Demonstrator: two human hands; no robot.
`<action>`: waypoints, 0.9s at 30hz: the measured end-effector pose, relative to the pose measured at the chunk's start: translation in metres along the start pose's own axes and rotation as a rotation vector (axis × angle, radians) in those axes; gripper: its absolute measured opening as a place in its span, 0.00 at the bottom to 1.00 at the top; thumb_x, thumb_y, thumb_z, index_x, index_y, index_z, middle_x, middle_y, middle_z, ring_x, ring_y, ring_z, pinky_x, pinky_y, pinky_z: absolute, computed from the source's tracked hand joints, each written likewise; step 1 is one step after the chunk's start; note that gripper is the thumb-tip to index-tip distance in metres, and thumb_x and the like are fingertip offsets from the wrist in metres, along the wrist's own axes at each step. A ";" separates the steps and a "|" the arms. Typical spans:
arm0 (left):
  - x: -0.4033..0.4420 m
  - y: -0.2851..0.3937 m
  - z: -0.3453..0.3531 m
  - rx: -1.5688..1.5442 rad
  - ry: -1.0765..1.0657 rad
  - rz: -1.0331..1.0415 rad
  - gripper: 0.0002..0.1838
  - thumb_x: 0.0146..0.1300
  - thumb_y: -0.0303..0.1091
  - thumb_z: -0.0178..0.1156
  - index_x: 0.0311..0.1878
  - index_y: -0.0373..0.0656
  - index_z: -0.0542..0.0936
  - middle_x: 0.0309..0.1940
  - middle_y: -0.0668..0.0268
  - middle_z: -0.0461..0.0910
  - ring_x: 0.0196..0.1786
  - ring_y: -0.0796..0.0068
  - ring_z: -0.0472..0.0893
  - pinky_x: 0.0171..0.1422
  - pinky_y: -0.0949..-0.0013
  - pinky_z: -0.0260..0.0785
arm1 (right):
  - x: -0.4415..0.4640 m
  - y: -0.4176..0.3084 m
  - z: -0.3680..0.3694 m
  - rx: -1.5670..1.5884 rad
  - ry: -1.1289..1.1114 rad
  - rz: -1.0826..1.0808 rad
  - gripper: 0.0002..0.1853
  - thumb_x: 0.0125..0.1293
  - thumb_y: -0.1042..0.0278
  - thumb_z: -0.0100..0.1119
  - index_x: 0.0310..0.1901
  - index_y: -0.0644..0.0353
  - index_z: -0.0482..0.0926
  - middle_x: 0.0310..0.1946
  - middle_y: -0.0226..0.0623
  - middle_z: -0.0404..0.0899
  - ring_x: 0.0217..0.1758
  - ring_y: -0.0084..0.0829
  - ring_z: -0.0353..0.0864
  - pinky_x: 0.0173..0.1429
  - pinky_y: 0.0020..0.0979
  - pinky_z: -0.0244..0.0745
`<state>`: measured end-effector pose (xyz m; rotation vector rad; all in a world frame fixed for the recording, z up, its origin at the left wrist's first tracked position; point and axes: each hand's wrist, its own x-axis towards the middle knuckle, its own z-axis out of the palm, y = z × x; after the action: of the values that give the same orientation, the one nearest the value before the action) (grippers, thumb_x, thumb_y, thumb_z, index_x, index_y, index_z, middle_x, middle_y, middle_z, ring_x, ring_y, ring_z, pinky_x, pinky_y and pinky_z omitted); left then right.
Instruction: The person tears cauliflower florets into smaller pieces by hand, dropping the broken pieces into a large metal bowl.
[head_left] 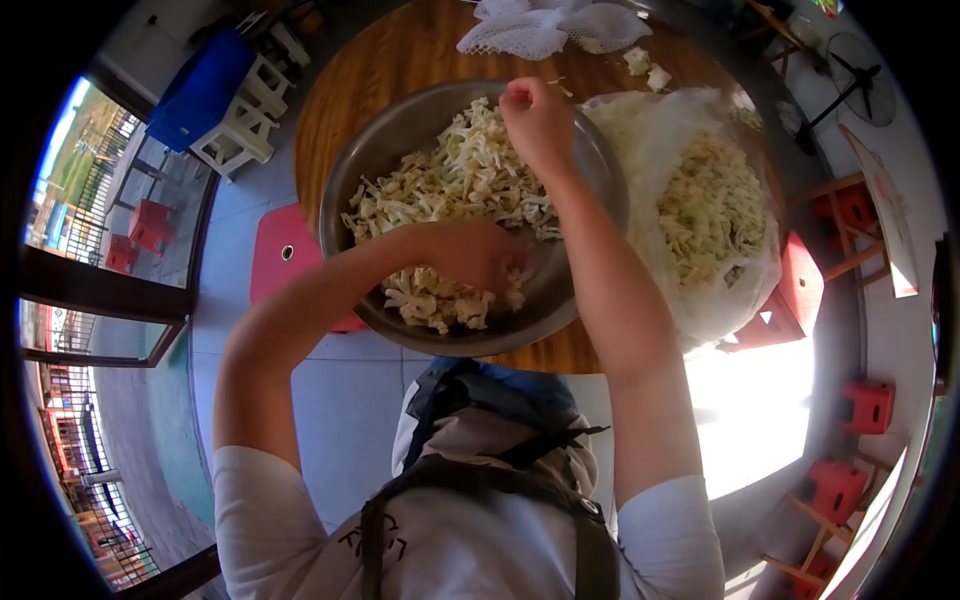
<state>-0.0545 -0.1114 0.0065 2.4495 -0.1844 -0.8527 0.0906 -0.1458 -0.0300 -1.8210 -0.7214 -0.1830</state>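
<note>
A large metal bowl (345, 185) on the round wooden table holds a heap of cauliflower pieces (440, 185). My left hand (485, 255) reaches low into the bowl, over the near pieces; its fingers are smeared by motion, so their grip cannot be made out. Above the bowl's far right side is my right hand (538, 125), its fingers curled closed. What it holds, if anything, is hidden. To the right of the bowl, a clear plastic bag (640, 150) bulges with more cut cauliflower (710, 205).
The wooden table (340, 95) carries a white mesh net (540, 28) and loose cauliflower bits (645, 68) at the back. Red stools (280, 255) stand close by its edge. White stools (240, 130) are at far left, and a fan (860, 80) is at right.
</note>
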 end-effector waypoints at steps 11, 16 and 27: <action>-0.007 -0.080 -0.010 -0.450 0.462 0.537 0.13 0.57 0.35 0.53 0.41 0.39 0.78 0.35 0.67 0.78 0.41 0.79 0.75 0.46 0.71 0.67 | 0.005 0.011 0.009 0.109 -0.048 0.083 0.12 0.56 0.62 0.57 0.37 0.61 0.79 0.30 0.39 0.80 0.33 0.35 0.80 0.40 0.32 0.72; -0.018 -0.074 -0.028 -1.615 0.437 -0.024 0.14 0.63 0.35 0.48 0.46 0.36 0.75 0.39 0.63 0.77 0.35 0.77 0.77 0.31 0.72 0.69 | 0.002 0.001 0.003 0.231 -0.127 0.208 0.12 0.58 0.62 0.56 0.38 0.62 0.78 0.27 0.32 0.77 0.28 0.25 0.75 0.36 0.26 0.71; 0.018 -0.085 -0.061 -2.107 0.790 0.060 0.07 0.59 0.33 0.51 0.38 0.41 0.69 0.33 0.63 0.73 0.31 0.69 0.75 0.35 0.63 0.73 | -0.001 -0.059 -0.012 0.597 -0.417 0.455 0.22 0.64 0.50 0.53 0.48 0.61 0.76 0.33 0.28 0.76 0.36 0.18 0.73 0.40 0.22 0.69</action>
<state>-0.0068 -0.0176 -0.0074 0.5428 0.6189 0.2062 0.0599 -0.1449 0.0218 -1.3979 -0.5427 0.6642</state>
